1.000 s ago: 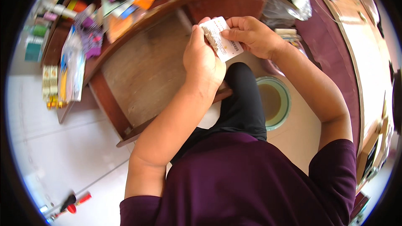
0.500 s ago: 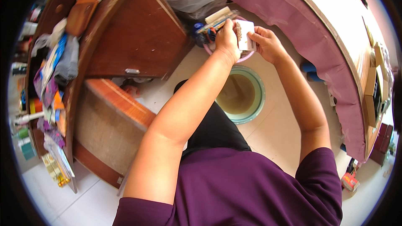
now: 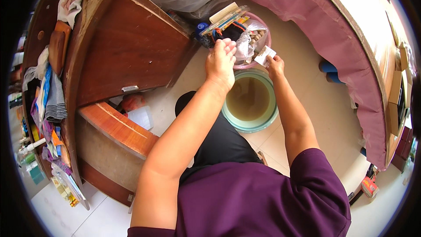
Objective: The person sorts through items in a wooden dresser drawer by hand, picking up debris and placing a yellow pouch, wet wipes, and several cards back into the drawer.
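1. The right hand [image 3: 276, 66] pinches a white card [image 3: 265, 55] by its lower right edge, thumb and fingers closed on it; the markings are too small to make out.
2. In view, the card overlaps the near right part of a pink basket [image 3: 269, 39]; I cannot tell whether it touches the rim.
3. The left hand [image 3: 221, 63] is open, palm turned towards the right, fingers slightly bent and pointing up the view, with no visible hold on anything. It covers part of the basket's left side.
4. The basket is crowded: a clear bag [image 3: 245, 46] of small items lies on the right, dark cloth [image 3: 233, 30] with orange edging beside it, and flat packets [image 3: 223, 15] at the far side. A blue bottle [image 3: 202, 28] is just left of these; whether it is inside is unclear.
5. Touching or just below the basket in view, a green basin [image 3: 272, 109] contains murky brown water [image 3: 246, 101].
6. Left of the legs, a wooden drawer [image 3: 127, 127] stands pulled out, its bottom board showing.
7. Beyond the basket lies a grey plastic bag [image 3: 193, 2], contents unclear.
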{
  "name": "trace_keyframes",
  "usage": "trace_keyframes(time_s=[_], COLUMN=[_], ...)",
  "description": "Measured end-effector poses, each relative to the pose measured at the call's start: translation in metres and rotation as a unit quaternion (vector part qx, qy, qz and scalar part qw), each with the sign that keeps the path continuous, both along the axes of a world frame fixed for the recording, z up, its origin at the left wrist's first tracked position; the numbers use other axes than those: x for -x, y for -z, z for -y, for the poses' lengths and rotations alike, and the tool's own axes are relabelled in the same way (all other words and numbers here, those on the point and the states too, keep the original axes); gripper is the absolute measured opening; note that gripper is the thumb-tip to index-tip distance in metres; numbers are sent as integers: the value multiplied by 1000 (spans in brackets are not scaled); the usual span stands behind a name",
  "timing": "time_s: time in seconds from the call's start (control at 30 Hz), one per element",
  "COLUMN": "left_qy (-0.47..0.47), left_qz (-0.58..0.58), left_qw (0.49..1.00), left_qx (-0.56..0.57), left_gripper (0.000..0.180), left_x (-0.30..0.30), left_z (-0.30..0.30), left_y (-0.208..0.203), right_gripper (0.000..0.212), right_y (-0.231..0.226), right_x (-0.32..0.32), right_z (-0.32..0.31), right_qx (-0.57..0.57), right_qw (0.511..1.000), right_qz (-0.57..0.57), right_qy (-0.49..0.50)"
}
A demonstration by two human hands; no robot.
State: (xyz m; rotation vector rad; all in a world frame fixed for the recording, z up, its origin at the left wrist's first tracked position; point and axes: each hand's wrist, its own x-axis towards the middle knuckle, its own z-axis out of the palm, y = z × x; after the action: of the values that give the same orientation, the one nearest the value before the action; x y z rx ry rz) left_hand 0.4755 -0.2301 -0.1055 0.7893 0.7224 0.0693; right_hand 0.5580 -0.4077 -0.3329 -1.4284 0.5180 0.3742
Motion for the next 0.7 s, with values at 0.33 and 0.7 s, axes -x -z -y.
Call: trace_keyframes(time_s=[0.33,0.7], left_qy=[12,-2], left_qz=[57,107], left_qw=[997,993], left_qx=[-45,-44], left_gripper=[44,42], left_x=[17,104], left_z=[-2,-46], left_y=[-43,-85], right_gripper=[36,40], right_y=[-27,-18], right_x=[-8,2], right_z=[-32,-28], right_qx=[316,438], right_qw=[948,893], right_qz=[-25,3], right_qy=[-10,-100])
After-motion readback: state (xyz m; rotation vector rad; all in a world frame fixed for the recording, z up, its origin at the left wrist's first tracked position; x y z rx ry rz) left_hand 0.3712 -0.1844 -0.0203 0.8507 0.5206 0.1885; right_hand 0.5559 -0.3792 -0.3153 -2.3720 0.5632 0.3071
